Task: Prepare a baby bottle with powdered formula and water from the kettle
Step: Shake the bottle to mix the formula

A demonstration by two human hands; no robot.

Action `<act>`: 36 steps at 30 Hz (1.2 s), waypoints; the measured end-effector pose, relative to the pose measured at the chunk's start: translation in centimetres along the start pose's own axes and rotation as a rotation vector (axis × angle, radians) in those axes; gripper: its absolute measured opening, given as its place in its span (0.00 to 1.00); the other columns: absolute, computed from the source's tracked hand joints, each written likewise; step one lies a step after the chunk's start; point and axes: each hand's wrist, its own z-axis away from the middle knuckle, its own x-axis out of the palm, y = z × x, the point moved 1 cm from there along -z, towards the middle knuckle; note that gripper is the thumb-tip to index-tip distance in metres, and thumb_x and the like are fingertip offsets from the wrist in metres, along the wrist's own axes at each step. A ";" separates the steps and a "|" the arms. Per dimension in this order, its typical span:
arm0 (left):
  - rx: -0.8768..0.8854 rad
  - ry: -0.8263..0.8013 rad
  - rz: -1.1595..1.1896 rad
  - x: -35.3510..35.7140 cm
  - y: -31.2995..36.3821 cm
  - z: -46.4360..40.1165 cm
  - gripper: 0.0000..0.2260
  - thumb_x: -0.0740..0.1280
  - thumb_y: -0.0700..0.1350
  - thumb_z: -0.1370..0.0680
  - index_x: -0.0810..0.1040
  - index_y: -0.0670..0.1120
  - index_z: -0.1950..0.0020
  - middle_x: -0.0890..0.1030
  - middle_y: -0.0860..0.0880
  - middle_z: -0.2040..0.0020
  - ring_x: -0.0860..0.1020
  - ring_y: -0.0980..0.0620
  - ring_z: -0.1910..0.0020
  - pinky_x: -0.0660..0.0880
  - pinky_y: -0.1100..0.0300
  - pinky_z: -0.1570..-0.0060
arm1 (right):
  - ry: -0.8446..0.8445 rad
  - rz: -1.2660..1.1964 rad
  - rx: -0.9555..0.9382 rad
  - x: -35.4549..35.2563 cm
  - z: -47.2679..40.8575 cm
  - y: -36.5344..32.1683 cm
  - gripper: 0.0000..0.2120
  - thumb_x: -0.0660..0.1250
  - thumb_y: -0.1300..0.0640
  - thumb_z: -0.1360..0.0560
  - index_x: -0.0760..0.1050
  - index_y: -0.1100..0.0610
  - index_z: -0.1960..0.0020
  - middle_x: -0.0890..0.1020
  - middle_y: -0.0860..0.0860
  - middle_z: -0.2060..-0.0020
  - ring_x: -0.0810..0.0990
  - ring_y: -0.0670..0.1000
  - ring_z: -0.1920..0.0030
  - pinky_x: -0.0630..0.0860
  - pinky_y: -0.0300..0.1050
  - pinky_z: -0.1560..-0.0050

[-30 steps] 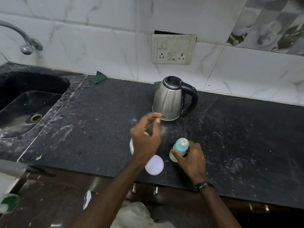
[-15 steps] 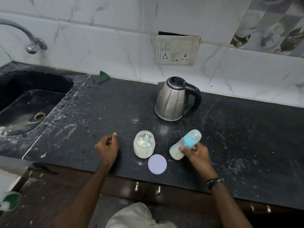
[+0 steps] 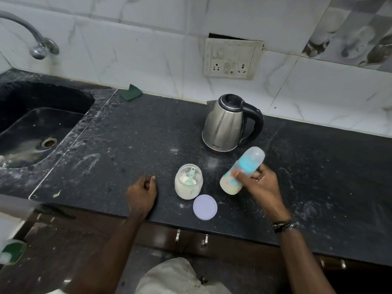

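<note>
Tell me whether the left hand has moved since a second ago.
Yes. The left hand has dropped from above the formula jar to the counter, left of the jar.

the kettle (image 3: 222, 126) carries a small dark brand mark low on its steel body, near the base, but the letters are too small and blurred to read. no other text, label or number is legible anywhere in view.
</note>
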 end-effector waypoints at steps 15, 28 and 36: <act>-0.001 -0.033 -0.028 -0.1 -0.2 0.1 0.13 0.67 0.48 0.19 0.78 0.43 0.62 0.77 0.49 0.72 0.76 0.50 0.74 0.74 0.54 0.70 | -0.032 -0.030 -0.037 0.4 0.1 -2.4 0.15 0.78 0.62 0.33 0.81 0.62 0.47 0.88 0.53 0.56 0.87 0.52 0.54 0.83 0.43 0.58; -0.026 -0.016 -0.040 0.2 -0.3 0.0 0.12 0.68 0.48 0.20 0.78 0.45 0.63 0.77 0.51 0.73 0.75 0.52 0.74 0.71 0.58 0.70 | -0.073 -0.188 -0.052 0.4 0.2 -2.9 0.19 0.79 0.56 0.36 0.82 0.60 0.47 0.87 0.56 0.52 0.86 0.55 0.51 0.83 0.46 0.56; -0.009 -0.041 -0.044 0.2 0.0 0.1 0.13 0.67 0.47 0.19 0.78 0.44 0.63 0.77 0.49 0.72 0.75 0.50 0.73 0.73 0.56 0.69 | -0.056 -0.232 -0.088 0.6 0.5 -2.8 0.14 0.78 0.60 0.34 0.82 0.59 0.49 0.87 0.55 0.54 0.87 0.54 0.53 0.82 0.42 0.58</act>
